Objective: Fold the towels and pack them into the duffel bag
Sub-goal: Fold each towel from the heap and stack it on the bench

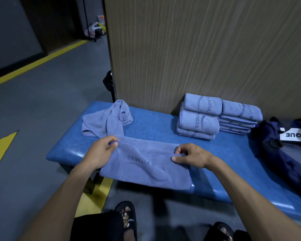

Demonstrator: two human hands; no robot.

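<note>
Two hands, the left hand [101, 150] and right hand [189, 155], pinch the towel [146, 164] on the counter [163, 126], left of the duffel bag [281, 150]. One slip could make the fold crooked.

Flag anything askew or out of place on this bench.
One crumpled blue-grey towel lies bunched at the padded blue bench's far left, unfolded, unlike the neat folded towel stacks. Nothing looks spilled or damaged.
</note>
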